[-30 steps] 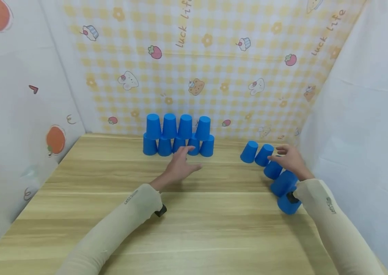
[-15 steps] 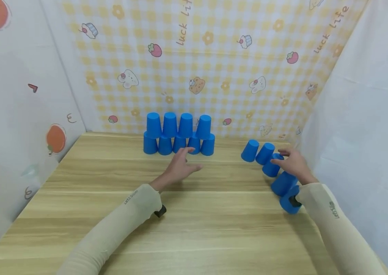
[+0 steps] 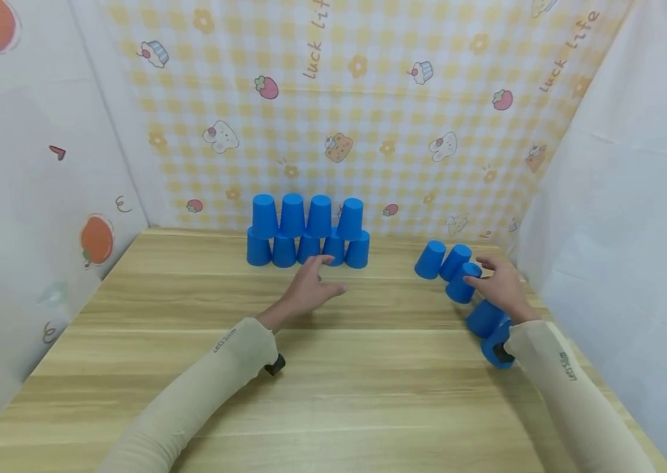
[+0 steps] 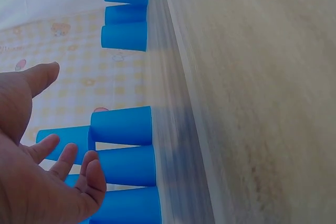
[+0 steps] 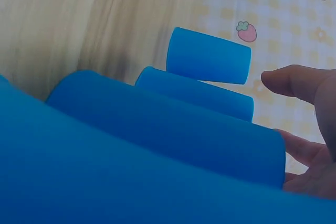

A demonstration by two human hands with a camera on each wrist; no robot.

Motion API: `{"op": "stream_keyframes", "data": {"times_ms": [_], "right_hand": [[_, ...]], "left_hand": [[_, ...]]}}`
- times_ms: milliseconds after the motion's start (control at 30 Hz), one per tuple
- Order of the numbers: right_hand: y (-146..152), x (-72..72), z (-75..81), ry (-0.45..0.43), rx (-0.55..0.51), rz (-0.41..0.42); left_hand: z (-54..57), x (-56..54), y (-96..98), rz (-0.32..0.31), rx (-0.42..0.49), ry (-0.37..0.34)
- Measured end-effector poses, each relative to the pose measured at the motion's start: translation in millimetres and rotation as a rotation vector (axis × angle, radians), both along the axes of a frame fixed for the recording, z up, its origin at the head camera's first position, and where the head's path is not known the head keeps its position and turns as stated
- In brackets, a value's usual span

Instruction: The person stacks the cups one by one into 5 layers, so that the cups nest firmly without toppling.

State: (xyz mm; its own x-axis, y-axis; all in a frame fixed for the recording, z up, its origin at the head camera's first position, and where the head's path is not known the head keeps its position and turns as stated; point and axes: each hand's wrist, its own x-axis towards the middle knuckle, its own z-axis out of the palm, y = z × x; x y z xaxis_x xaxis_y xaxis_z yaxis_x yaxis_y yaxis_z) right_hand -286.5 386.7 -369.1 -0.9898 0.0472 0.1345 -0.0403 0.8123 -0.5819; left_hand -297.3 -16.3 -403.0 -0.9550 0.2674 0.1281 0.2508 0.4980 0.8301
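Toward the back of the table stands a two-tier row of upside-down blue cups, an upper tier (image 3: 292, 215) resting on a lower tier (image 3: 258, 249). My left hand (image 3: 308, 289) is held in front of it, thumb and fingers spread, holding nothing. On the right, my right hand (image 3: 501, 286) is at the upper end of a blue cup (image 3: 459, 289), its fingertips right at the cup. In the right wrist view the thumb (image 5: 294, 81) stands apart while the fingers pass behind that cup (image 5: 173, 124).
Two blue cups (image 3: 430, 261) stand beyond the right hand. Two nearer cups (image 3: 485, 318) are beside the right wrist, partly hidden by the sleeve. Behind the wooden table (image 3: 339, 394) hangs a checked cloth (image 3: 333, 98), with a white sheet (image 3: 635, 197) on the right.
The cup at my right hand has shifted left and slightly back, away from the nearer cups, with the hand following. My left hand stays in place.
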Motion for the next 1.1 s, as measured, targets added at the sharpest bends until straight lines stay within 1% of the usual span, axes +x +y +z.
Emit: {"op": "stream_keyframes", "data": {"times_ms": [267,467,633,700,833,1000,1100], "right_hand": [[-2,-1.7,-8.0,-0.043,-0.034,0.025],[-14,1.6,-3.2,-0.102,-0.069,0.031],[-28,2.9,1.1,-0.171,-0.100,0.056],[-31,3.1,2.2,-0.194,-0.111,0.070],[-32,5.0,5.8,-0.215,-0.135,0.068],[-28,7.4,10.5,-0.218,-0.145,0.062],[-28,10.6,14.2,-0.225,-0.141,0.052]], "left_hand": [[-0.5,1.8,3.0,-0.025,-0.001,-0.016],[-3.3,2.0,6.6,-0.008,-0.014,-0.021],[-5.1,3.1,11.8,-0.017,-0.010,-0.029],[-5.7,3.0,15.4,-0.027,-0.007,-0.024],[-5.6,1.2,26.6,-0.065,-0.006,-0.014],[-7.9,-5.6,42.4,-0.109,-0.031,-0.015],[-10.1,-10.7,51.0,-0.143,-0.030,-0.031]]}}
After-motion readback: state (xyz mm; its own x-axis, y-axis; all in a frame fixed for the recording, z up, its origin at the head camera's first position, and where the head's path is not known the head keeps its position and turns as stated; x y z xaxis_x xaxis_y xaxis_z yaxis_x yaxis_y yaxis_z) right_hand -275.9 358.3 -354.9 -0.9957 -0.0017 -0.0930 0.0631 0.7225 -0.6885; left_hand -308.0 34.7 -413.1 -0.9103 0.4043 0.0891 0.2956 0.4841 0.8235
